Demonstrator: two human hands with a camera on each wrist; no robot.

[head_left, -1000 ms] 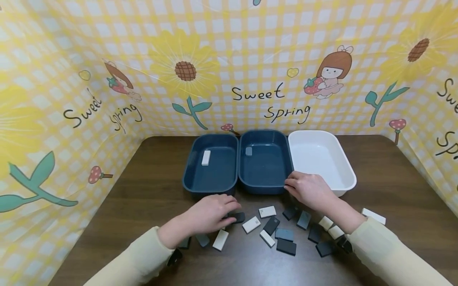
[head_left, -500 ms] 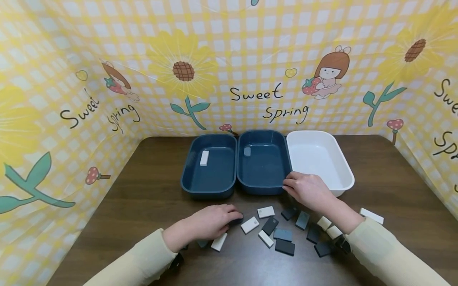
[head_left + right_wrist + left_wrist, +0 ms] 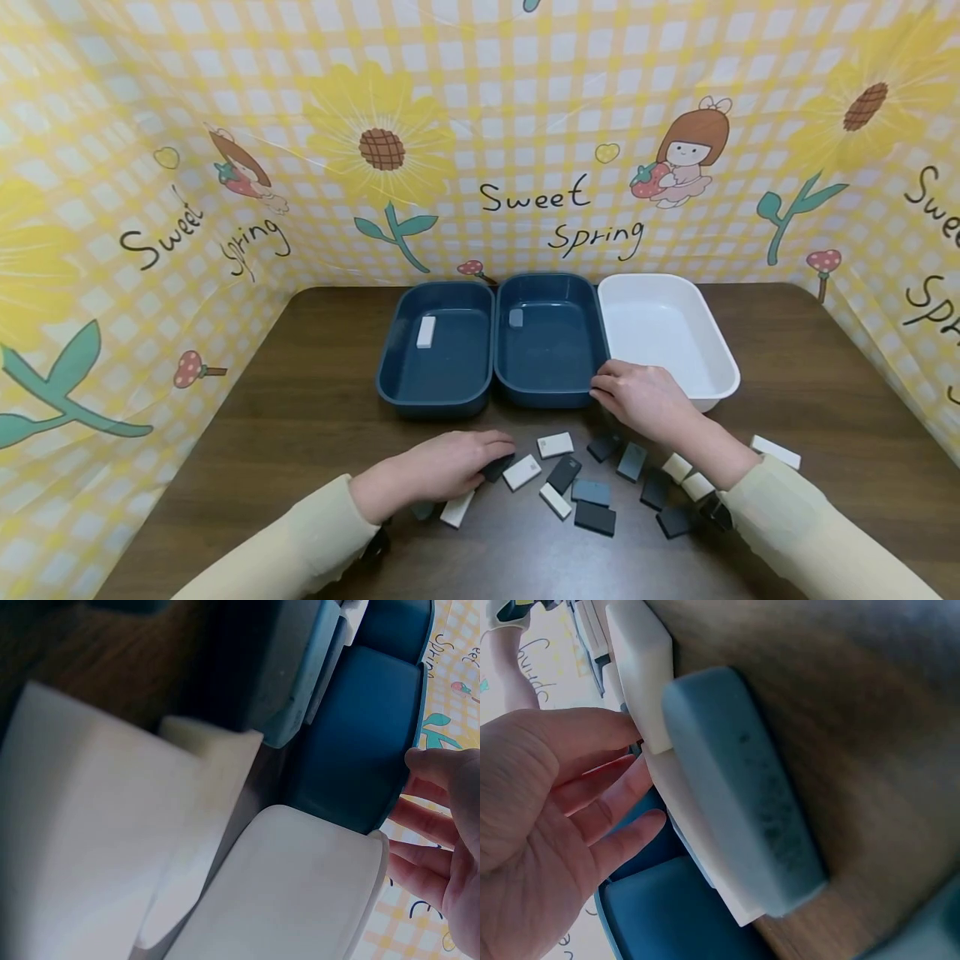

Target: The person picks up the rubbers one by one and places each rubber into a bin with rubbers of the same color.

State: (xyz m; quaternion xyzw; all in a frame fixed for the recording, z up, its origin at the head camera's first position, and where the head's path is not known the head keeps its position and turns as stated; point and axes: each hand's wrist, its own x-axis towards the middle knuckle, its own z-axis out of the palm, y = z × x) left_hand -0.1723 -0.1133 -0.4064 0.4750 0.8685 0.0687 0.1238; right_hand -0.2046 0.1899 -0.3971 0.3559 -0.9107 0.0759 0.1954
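In the head view my left hand [image 3: 438, 467] pinches a black rectangular block [image 3: 497, 468] low over the table, thumb on the near side. In the left wrist view that block is mostly hidden behind a white block [image 3: 641, 664]; a grey-blue block [image 3: 739, 787] lies close to the camera. My right hand [image 3: 647, 402] rests at the front corner where the middle blue tray [image 3: 551, 390] meets the white tray [image 3: 723, 385]. Its fingers are relaxed and touch the rim, and nothing shows between thumb and fingers in the right wrist view.
The left blue tray [image 3: 435, 406] holds one white block [image 3: 426, 332]; a small grey piece [image 3: 516, 317] lies in the middle tray. Several white, black and grey-blue blocks are scattered on the brown table [image 3: 300, 400] below the trays. A patterned cloth [image 3: 480, 125] rises behind.
My left hand has come down from above the black block onto it and shifted slightly right; the block has turned a little. My right hand stays at the tray corner.
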